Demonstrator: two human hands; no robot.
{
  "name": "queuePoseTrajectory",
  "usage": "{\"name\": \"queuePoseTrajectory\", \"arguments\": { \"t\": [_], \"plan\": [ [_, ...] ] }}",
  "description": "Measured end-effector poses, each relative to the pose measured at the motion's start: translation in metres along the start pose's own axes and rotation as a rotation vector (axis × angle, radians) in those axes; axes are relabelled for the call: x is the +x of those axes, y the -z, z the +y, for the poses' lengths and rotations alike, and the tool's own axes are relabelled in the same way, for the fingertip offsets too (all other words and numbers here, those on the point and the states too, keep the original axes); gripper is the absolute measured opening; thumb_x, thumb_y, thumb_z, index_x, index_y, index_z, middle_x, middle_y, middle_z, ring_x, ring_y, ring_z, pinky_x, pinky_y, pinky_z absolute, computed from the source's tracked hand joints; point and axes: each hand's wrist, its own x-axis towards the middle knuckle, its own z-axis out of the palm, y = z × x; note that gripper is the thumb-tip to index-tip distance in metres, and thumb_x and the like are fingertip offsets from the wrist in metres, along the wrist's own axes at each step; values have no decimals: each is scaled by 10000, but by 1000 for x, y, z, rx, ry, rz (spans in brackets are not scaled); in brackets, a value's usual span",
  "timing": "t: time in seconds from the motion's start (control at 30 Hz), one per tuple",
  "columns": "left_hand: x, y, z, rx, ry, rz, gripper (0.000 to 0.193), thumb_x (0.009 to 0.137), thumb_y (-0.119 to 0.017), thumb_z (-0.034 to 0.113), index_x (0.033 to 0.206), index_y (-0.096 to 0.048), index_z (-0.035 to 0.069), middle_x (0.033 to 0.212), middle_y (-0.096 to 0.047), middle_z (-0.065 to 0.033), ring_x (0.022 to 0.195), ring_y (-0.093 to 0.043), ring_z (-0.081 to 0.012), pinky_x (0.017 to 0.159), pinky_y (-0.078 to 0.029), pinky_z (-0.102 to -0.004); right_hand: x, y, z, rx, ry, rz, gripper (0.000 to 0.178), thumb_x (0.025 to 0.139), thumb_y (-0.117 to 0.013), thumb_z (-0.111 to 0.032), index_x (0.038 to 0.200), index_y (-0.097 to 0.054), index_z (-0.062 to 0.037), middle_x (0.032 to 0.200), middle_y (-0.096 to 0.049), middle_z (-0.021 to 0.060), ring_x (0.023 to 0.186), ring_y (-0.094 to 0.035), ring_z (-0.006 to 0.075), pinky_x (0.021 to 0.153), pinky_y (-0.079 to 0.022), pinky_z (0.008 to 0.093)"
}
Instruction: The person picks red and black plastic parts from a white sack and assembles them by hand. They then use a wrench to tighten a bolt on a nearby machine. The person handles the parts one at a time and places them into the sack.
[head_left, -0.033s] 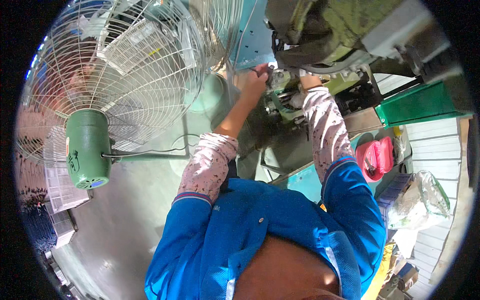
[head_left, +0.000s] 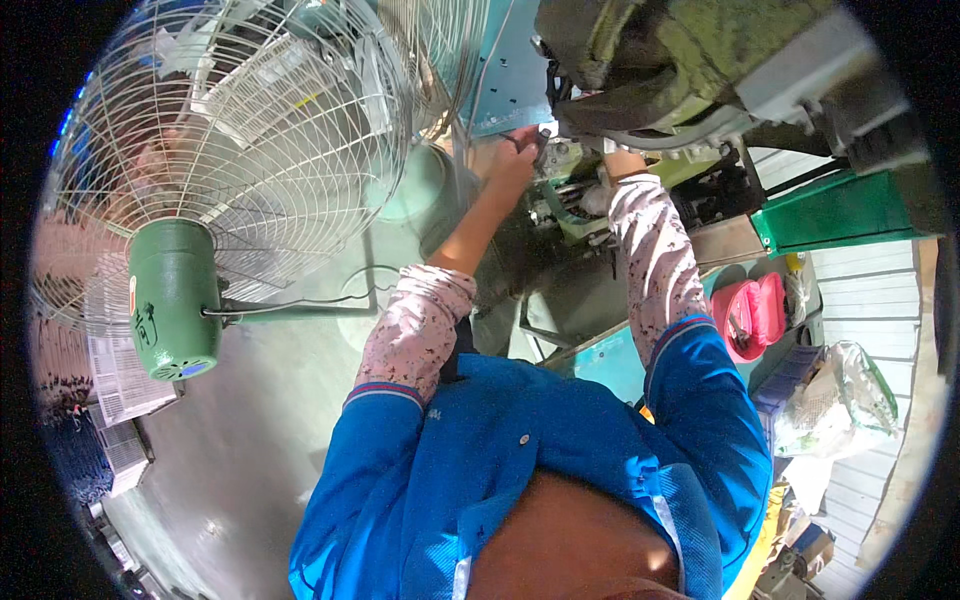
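Note:
My left hand (head_left: 512, 162) is closed at the left side of a green machine (head_left: 690, 70). Its fingers curl around a small dark rod-like piece (head_left: 543, 140), whose kind I cannot make out. My right hand (head_left: 624, 162) reaches under the machine's curved metal rim, and its fingers are hidden there. Between the two hands lie the machine's lower metal parts (head_left: 575, 205), partly in shadow. Both forearms wear pale patterned sleeves below blue cuffs.
A large green caged fan (head_left: 175, 290) stands close on my left, with a round green stool top (head_left: 410, 185) beyond it. To the right are a green beam (head_left: 835, 215), an opened pink case (head_left: 745, 315) and a clear plastic bag (head_left: 850, 400). Stacked crates (head_left: 125, 375) stand far left.

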Motion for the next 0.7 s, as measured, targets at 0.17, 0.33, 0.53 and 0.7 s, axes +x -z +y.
{"name": "queuePoseTrajectory", "arguments": {
  "t": [0.17,0.33,0.53,0.7],
  "plan": [
    [1,-2,0,178,-1,-31,308,803,-476,73,1105,-512,25,961,-587,-84,874,-534,-159,793,-410,-280,1,0,-3,-8,16,17,236,843,-384,-273,742,-377,-60,572,-344,65,500,-346,193,473,-327,321],
    [0,-5,-21,156,-71,55,329,844,-453,77,1171,-478,52,1053,-562,-97,980,-526,-186,854,-395,-294,8,1,1,-17,4,12,229,843,-381,-256,743,-380,-50,579,-354,70,508,-356,194,482,-337,321],
    [1,-11,-6,292,66,75,317,836,-462,77,1147,-495,27,1054,-574,-102,989,-528,-206,865,-386,-308,18,-3,0,-29,5,-36,221,842,-376,-237,745,-384,-39,587,-365,77,518,-367,195,492,-349,321],
    [7,-2,-1,352,-117,155,261,818,-449,139,1020,-570,26,842,-609,-160,771,-577,-298,697,-436,-360,22,-16,9,-55,-42,-76,214,841,-373,-220,746,-387,-29,594,-374,83,527,-377,196,500,-359,320]
  ]
}}
